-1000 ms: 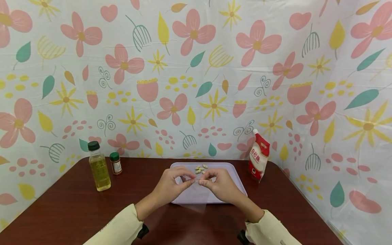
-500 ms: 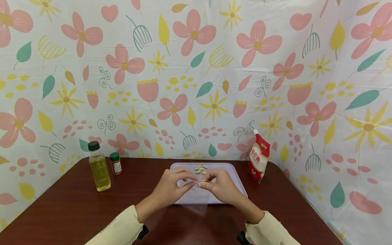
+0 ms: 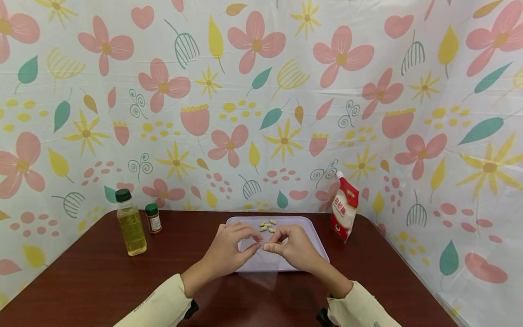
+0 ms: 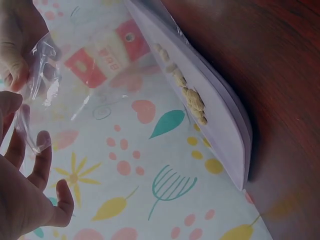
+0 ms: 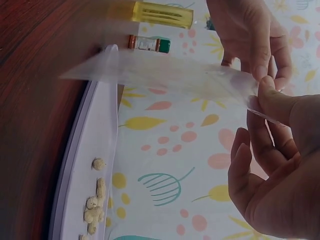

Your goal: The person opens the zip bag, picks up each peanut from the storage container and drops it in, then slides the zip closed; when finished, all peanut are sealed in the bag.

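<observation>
A clear plastic bag (image 3: pixel 261 278) hangs from both hands, above the front edge of a pale lilac tray (image 3: pixel 304 225). My left hand (image 3: pixel 230 247) pinches its upper edge between thumb and fingertips. Close beside it, my right hand (image 3: pixel 296 247) pinches the same edge with thumb and index finger. In the right wrist view the bag (image 5: pixel 165 75) stretches away from the fingers as a thin, see-through sheet. The left wrist view shows its creased top (image 4: pixel 45 75) at the fingertips. Several unshelled peanuts (image 3: pixel 267 225) lie toward the back of the tray.
An oil bottle (image 3: pixel 131 229) with a dark cap stands at the left of the brown table (image 3: pixel 90 281). Next to it is a small green-capped jar (image 3: pixel 154 220). At the right back stands a red and white pouch (image 3: pixel 345 206). Flower-patterned cloth (image 3: pixel 245 113) encloses the table.
The hanging part of the bag shows lower and wider below the hands than a second ago. Both hands stay almost in place, with small shifts of the fingertips at the edge.
</observation>
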Action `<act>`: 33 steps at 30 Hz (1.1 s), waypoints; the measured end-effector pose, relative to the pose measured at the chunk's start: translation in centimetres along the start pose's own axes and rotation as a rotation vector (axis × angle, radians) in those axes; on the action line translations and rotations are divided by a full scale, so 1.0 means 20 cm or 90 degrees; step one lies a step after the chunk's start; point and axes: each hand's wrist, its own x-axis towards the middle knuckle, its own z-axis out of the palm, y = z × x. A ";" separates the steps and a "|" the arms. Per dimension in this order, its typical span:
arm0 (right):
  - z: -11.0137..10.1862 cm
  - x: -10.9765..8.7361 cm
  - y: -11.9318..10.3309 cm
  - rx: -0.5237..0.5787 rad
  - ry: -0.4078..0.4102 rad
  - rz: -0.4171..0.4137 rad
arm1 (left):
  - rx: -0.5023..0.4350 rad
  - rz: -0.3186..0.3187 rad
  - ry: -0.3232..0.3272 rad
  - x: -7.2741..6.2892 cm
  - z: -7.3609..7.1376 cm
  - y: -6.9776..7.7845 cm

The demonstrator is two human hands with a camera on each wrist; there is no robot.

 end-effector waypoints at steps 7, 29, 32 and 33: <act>0.00 0.00 0.00 0.015 -0.001 0.013 | -0.015 -0.012 -0.006 -0.01 0.00 -0.01; 0.04 0.00 0.02 0.017 0.043 -0.040 | -0.312 -0.198 -0.088 0.00 -0.03 -0.02; 0.04 -0.01 0.02 0.025 0.051 -0.046 | -0.364 -0.211 -0.108 0.00 -0.04 -0.04; 0.04 -0.01 0.02 0.028 0.053 -0.051 | -0.383 -0.208 -0.116 0.00 -0.05 -0.04</act>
